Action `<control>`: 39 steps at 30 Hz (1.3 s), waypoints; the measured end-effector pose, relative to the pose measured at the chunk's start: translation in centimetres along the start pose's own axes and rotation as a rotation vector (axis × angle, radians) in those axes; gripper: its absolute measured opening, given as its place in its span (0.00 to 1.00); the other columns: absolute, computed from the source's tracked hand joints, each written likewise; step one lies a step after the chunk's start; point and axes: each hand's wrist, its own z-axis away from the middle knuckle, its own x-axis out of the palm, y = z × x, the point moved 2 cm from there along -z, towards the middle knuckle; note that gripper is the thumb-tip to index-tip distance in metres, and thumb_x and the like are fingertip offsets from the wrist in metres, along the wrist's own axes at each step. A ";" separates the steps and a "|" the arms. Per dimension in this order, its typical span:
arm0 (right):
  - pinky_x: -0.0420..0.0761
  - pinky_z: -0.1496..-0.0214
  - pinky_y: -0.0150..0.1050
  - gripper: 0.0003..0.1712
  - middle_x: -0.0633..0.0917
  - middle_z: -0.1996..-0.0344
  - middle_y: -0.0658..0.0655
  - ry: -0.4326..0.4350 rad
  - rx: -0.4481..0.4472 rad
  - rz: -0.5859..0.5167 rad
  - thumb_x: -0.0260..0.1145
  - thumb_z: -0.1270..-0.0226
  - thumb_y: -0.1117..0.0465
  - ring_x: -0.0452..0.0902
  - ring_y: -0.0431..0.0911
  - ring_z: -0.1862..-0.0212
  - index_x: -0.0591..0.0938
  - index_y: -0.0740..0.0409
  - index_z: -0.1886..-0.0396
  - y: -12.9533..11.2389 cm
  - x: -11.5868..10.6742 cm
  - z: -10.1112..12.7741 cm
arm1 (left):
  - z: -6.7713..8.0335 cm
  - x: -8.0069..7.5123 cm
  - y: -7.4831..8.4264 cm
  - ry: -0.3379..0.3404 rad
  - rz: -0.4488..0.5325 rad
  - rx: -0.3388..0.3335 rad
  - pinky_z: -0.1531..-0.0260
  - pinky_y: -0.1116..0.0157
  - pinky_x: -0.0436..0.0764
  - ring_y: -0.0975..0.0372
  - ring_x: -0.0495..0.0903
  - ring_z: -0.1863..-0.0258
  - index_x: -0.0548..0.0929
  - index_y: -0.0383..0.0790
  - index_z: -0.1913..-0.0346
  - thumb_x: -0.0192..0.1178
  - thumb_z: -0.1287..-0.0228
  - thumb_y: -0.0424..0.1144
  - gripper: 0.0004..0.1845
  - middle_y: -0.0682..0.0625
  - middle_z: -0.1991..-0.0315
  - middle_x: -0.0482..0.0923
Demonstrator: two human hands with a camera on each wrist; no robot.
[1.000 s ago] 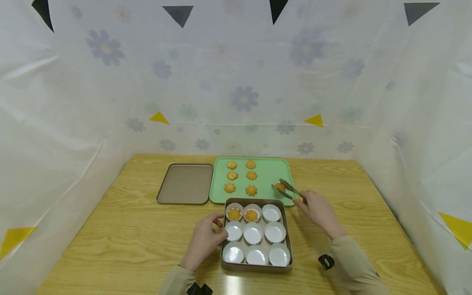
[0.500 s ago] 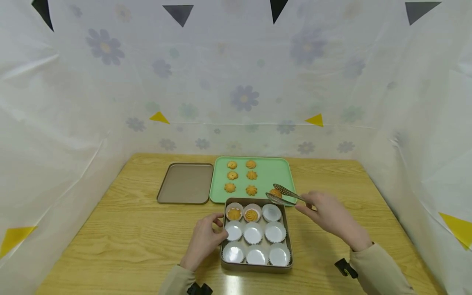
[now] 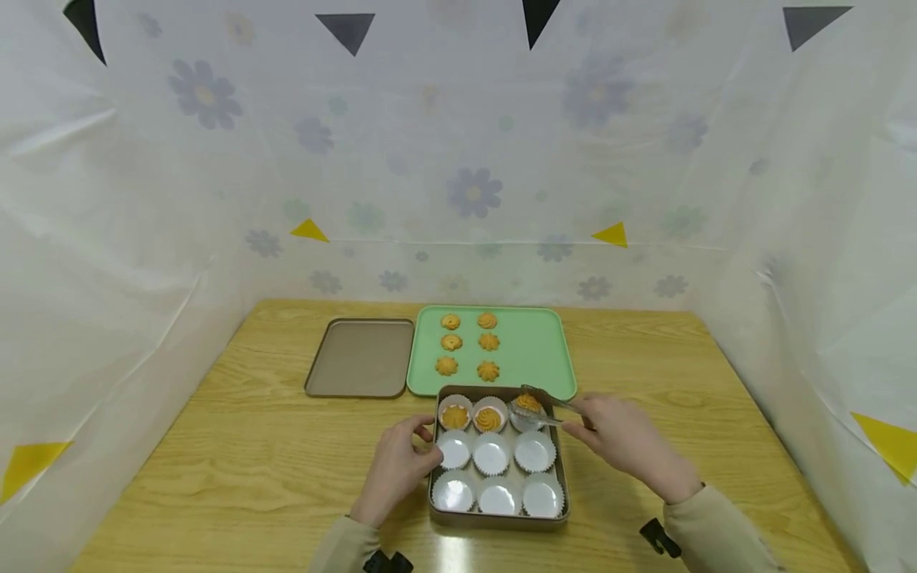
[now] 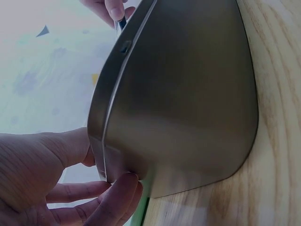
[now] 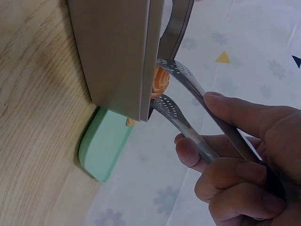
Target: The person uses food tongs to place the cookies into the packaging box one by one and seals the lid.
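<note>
Piped cookie between tongs at the tin's far right cup

The cookie (image 3: 528,403) is at the far right cup (image 3: 527,426) of the tin (image 3: 497,521), between the holed ends of the tongs (image 5: 192,85). Whether it rests on the cup or hangs just above it, I cannot tell. The right hand (image 3: 630,438) grips the tongs, fingers curled round the arms, their ends only a cookie apart.

The cookie looks light, dry and stiff, and probably brittle: its piped ridges could chip or shed crumbs under a hard squeeze. Its domed top may let smooth metal slide, so the best hold seems to be low on opposite sides, at the widest part, with mild pressure. The cup looks thin and pleated, likely to buckle or shift if a tong tip catches it.

The left hand (image 3: 397,465) pinches the tin's left wall, thumb at the rim and fingers against the outside. The tin looks stiff and smooth; that wall should make a firm place to hold it against sliding on the table (image 3: 251,461).

Two more cookies sit in the far left and far middle cups. Beyond the tin, a green tray (image 3: 533,342) bears six; a flat lid (image 3: 361,358) lies to its left.
</note>
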 end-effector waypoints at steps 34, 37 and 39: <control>0.64 0.80 0.34 0.10 0.78 0.76 0.50 0.046 0.083 0.081 0.71 0.37 0.55 0.64 0.40 0.78 0.84 0.57 0.62 -1.0 1.4 0.0 | 0.0 0.2 -0.1 0.010 0.021 0.002 0.79 0.73 0.78 0.66 0.79 0.77 0.81 0.28 0.43 0.63 0.52 0.29 0.28 0.42 0.64 0.83; 0.65 0.80 0.34 0.10 0.77 0.77 0.49 0.029 0.095 0.058 0.71 0.37 0.55 0.65 0.40 0.78 0.84 0.57 0.62 -1.0 1.3 0.0 | 0.0 0.1 -0.1 0.012 0.020 0.006 0.79 0.73 0.77 0.67 0.79 0.77 0.81 0.27 0.43 0.63 0.52 0.29 0.28 0.42 0.64 0.83; 0.66 0.79 0.34 0.11 0.76 0.77 0.48 0.013 0.101 0.031 0.70 0.36 0.55 0.66 0.40 0.77 0.85 0.57 0.61 -0.9 1.3 0.0 | 0.0 0.1 -0.1 0.012 0.020 0.008 0.79 0.73 0.77 0.67 0.79 0.77 0.81 0.27 0.43 0.63 0.52 0.29 0.28 0.42 0.64 0.83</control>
